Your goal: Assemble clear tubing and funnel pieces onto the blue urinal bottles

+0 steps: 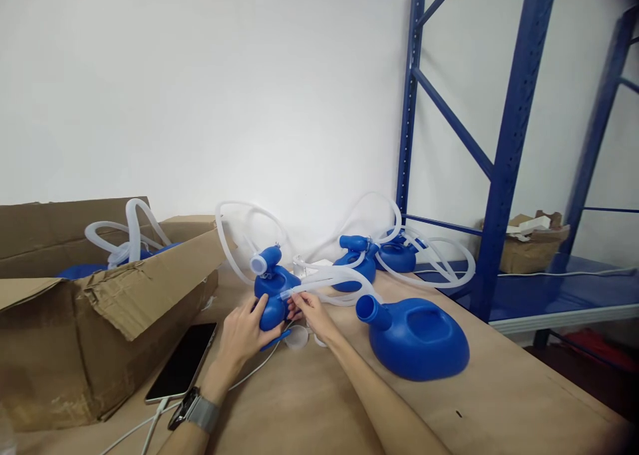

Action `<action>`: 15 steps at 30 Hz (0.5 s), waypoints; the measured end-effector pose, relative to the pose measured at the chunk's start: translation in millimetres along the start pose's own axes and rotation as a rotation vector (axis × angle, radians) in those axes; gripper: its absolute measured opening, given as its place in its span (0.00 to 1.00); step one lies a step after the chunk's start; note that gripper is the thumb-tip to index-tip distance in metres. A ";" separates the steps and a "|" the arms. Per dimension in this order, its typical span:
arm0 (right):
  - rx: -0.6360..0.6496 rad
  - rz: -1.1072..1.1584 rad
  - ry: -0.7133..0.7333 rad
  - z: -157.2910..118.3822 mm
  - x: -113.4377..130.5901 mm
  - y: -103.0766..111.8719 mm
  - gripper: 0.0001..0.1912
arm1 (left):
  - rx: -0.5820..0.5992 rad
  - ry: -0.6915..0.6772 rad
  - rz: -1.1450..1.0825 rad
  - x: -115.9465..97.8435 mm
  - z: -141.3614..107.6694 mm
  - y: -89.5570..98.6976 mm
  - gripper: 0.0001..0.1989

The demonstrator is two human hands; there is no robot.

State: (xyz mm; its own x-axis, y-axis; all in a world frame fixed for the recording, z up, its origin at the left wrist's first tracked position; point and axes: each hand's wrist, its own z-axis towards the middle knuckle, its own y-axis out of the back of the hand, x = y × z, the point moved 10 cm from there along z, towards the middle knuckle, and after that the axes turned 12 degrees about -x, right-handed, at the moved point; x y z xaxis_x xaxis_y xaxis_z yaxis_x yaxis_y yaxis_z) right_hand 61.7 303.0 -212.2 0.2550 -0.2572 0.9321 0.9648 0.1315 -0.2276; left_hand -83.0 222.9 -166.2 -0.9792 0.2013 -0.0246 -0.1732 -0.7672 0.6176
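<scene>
My left hand (243, 328) is closed around a blue rounded plastic urinal head (272, 314), its fingers on the left side of the piece. Pinched between the fingertips of my right hand (310, 314) is the end of a clear flexible tube (329, 279), which meets or nearly meets the blue head; the exact contact is too small to make out. Just behind them stands a blue urinal bottle (276, 281) with another blue head (269, 259) resting above it. A round translucent cap (296, 336) lies on the table below my hands.
A larger blue bottle (419, 340) with an open spout sits at right. Behind are more blue bottles (357, 269) with coiled tubes. An open cardboard box (54, 348) at left contains blue parts and tubing. A phone (182, 362) with a white cable lies beside it. Blue shelving (514, 136) borders the table.
</scene>
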 end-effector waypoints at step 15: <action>-0.375 0.726 -0.193 4.0 25.8 18.6 0.29 | 0.168 -0.037 -0.058 -59.2 -1.0 3.3 0.28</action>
State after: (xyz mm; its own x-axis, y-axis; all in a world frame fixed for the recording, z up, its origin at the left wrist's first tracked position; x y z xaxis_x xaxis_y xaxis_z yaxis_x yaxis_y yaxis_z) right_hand 86.0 302.6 -191.3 0.8384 -0.0582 0.5419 0.5313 -0.1345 -0.8365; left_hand -25.7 207.8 -163.6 -0.9632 0.2663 -0.0371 -0.2060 -0.6419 0.7386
